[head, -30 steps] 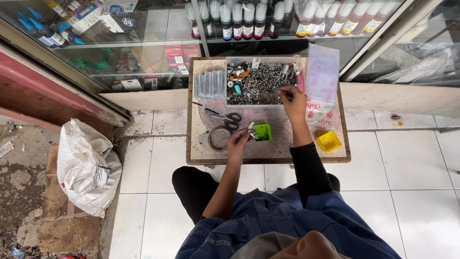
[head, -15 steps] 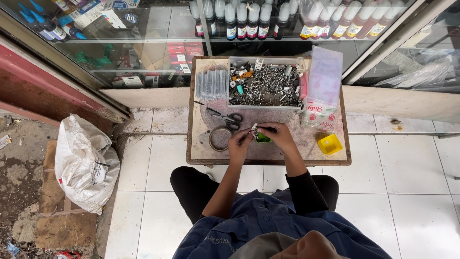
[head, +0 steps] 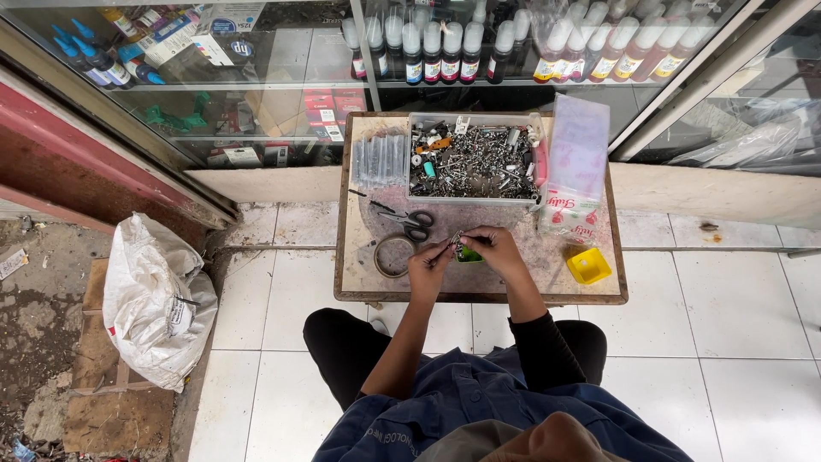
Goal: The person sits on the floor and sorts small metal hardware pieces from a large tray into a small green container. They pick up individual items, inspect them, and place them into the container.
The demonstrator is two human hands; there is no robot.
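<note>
Both hands, left hand (head: pixel 430 261) and right hand (head: pixel 494 248), pinch 1 small metal part (head: pixel 456 240); keep it low over the worktop (head: pixel 359 274), near the green container (head: pixel 468 255).

A small wooden table (head: pixel 616 291) stands on a white tiled floor (head: pixel 735 342) in daylight. On the far side a glass display cabinet (head: pixel 282 94) holds rows of ink bottles (head: pixel 445 51) on its shelves. At left the tiles give way to broken concrete (head: pixel 43 342), where a white sack (head: pixel 154 299) sits near a red-painted ledge (head: pixel 94 162).
</note>
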